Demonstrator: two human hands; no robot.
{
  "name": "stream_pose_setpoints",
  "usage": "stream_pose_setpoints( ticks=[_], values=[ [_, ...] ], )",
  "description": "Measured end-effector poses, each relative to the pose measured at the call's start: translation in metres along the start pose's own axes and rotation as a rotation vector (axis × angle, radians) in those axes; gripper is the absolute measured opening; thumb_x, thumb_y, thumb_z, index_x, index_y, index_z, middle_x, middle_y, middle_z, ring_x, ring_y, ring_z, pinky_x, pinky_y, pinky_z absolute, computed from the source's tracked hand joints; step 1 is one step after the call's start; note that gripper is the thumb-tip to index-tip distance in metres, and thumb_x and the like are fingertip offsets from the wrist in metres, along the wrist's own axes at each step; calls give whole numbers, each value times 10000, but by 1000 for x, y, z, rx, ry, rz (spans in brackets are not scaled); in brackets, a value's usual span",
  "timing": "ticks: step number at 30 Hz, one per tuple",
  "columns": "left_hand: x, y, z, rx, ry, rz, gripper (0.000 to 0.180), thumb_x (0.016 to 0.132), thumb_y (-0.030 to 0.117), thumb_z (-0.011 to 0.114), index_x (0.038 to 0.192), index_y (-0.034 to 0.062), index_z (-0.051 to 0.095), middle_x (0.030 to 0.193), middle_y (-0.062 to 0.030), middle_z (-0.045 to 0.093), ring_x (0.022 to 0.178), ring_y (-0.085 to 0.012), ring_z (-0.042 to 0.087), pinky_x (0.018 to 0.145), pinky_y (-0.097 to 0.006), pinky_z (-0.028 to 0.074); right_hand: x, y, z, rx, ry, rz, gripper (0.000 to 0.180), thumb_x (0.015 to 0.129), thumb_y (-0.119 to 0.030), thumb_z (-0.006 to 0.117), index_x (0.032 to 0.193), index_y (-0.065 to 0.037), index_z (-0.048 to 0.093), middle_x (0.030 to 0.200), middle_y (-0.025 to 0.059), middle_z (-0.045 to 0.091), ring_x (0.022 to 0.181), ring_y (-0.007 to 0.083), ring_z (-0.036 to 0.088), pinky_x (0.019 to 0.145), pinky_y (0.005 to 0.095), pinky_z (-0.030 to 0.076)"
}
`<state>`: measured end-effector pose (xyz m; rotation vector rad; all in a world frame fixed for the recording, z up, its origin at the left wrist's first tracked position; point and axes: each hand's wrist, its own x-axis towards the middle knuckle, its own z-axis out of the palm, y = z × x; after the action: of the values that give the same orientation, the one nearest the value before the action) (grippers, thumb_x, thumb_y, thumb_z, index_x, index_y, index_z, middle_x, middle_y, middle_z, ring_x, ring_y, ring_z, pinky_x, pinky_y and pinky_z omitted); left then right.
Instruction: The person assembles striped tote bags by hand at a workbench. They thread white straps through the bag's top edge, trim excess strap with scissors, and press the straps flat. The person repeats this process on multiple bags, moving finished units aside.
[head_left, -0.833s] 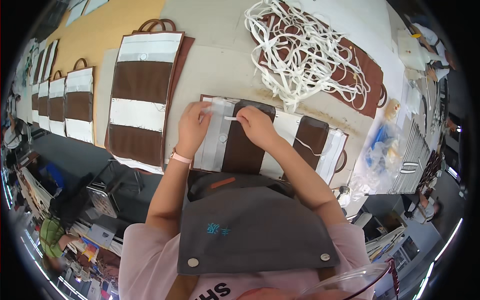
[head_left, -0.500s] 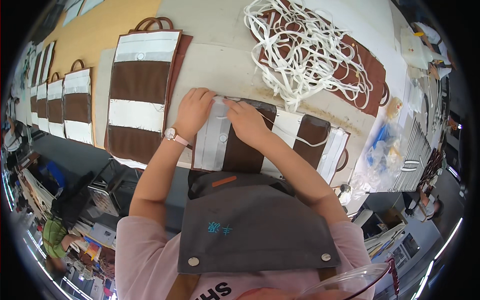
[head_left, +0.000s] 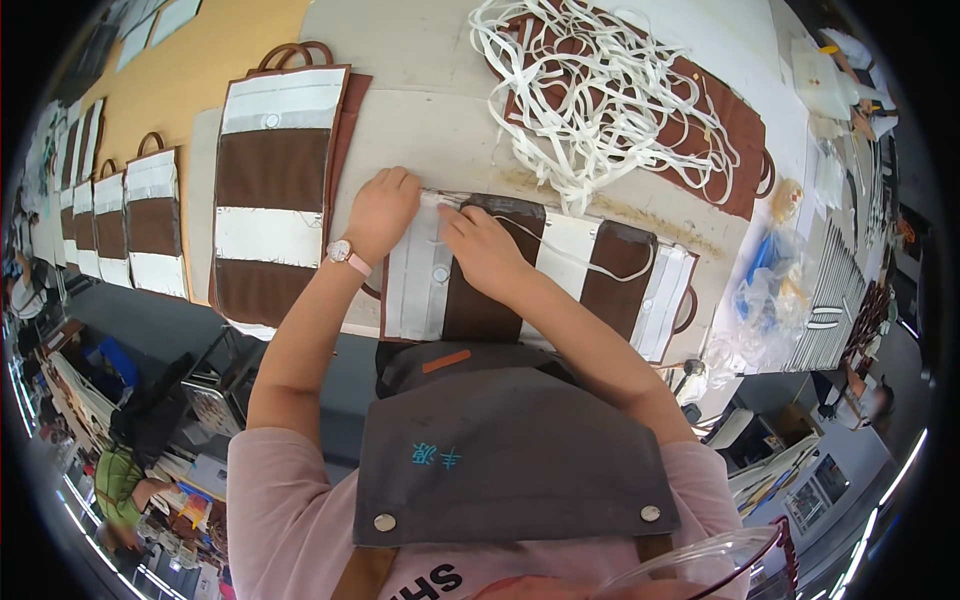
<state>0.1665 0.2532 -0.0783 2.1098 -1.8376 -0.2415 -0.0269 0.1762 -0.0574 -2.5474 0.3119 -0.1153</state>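
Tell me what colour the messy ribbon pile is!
The ribbon pile is white; head view shows it.

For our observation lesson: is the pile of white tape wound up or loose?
Loose: the white tape pile loops and crosses itself over the reddish-brown panel.

A workshop that makes bags in batches, by the look of it: alike brown-and-white pieces repeat along the near edge of the bench, one bag piece at its middle, a handled stack leftward, a row of others toward the left end. A heap of white tape fills the far right corner; co-workers and tube lights show beyond.
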Motion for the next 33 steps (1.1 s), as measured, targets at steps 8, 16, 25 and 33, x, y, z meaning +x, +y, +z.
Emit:
stream_pose_setpoints(
  ticks=[8,16,25,33],
  values=[
    [4,6,-6,-22,37,-38,101,806,50,622,903,73,604,884,-75,609,845,-288,599,732,-391,499,-7,4,0,5,10,1,230,733,-8,568,959,31,583,1285,217,535,1119,334,524,983,409,449],
    [20,4,-11,-599,-279,-113,317,783,1,597,1099,12,620,1006,-115,698,959,-313,652,857,-381,507,-24,-12,-5,80,74,-11,210,750,-9,570,960,12,567,1193,194,573,1009,340,583,885,427,489],
    [32,1,-16,-597,-460,-208,187,787,93,677,953,10,661,940,-149,681,879,-278,646,800,-347,497,-41,-30,-40,234,-134,264,202,798,-18,552,999,8,558,1109,198,602,783,346,648,668,427,541],
    [23,12,-22,-536,-330,-229,155,794,122,699,901,17,659,861,-122,664,823,-292,622,748,-369,484,-29,-1,-33,-63,6,46,130,770,-12,571,899,-14,562,1346,170,523,1045,298,588,831,429,501]
  ],
)
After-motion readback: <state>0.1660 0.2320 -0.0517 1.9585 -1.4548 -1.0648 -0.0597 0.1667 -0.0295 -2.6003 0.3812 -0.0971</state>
